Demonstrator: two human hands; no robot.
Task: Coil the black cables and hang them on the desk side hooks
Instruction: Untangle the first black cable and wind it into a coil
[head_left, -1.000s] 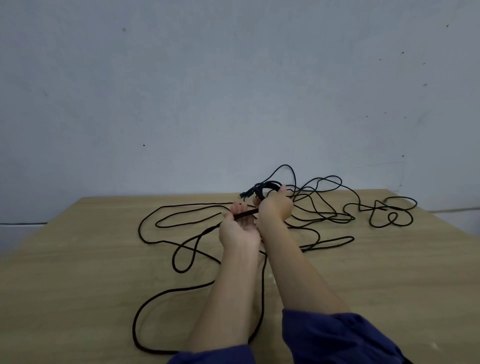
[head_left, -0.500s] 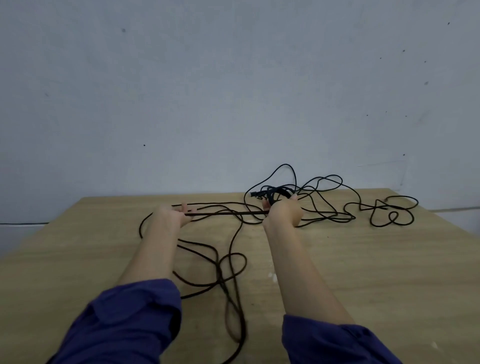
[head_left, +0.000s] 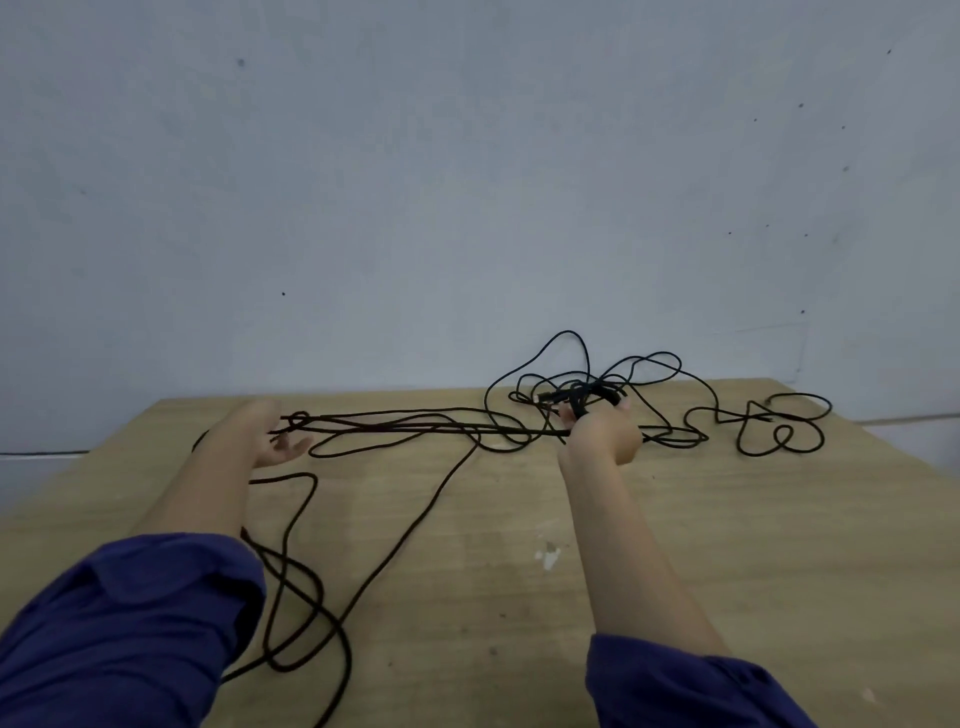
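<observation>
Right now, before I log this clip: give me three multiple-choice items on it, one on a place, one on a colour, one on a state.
1. Where is the small coil?
A. in the right hand
B. on a hook
C. on the floor

2. What colour are the sleeves?
A. red
B. dark blue
C. white

3. How does the rest of the cable lie?
A. wound tight
B. hung up
C. loose in loops on the desk

Answers:
1 A, the fingers curl round the coil.
2 B, both forearms end in dark blue cloth.
3 C, strands sprawl across the wood.
</observation>
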